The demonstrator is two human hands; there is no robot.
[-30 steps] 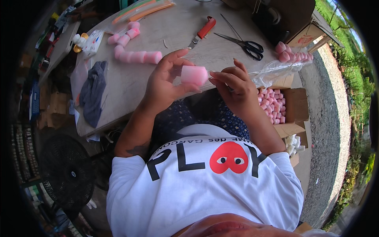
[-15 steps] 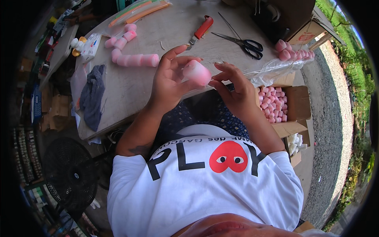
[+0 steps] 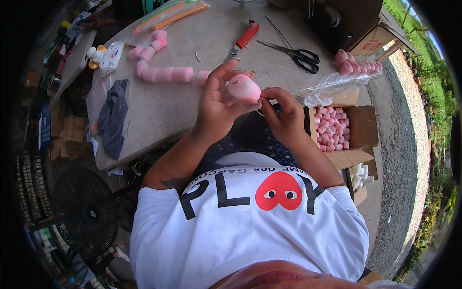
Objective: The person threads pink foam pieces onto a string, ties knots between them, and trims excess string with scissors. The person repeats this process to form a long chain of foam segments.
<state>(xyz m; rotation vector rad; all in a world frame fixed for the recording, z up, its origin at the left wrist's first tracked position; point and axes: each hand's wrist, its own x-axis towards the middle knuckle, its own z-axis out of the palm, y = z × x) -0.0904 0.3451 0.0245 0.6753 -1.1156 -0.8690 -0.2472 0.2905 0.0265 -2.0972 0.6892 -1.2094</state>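
Note:
My left hand is closed around a rounded pink-and-white cylinder, lifted above the near edge of the table. One end of the piece faces up and has a small dark mark on it. At its right side, the thumb and index finger of my right hand are pinched together. Whatever sits between those fingertips is too small to make out. A thin pale strand shows just beneath them. Beyond my left hand, several similar pink cylinders form a bent row on the table, one partly covered by the hand.
A red-handled knife and black scissors lie at the table's far side. More pink pieces sit at the right corner beside clear plastic. An open carton of them stands below. A grey cloth drapes over the left edge.
The pink-and-white cylinder has tilted, bringing its marked end into view. My left hand has shifted slightly right, exposing another pink piece. My right fingers have drawn from spread into a tighter pinch.

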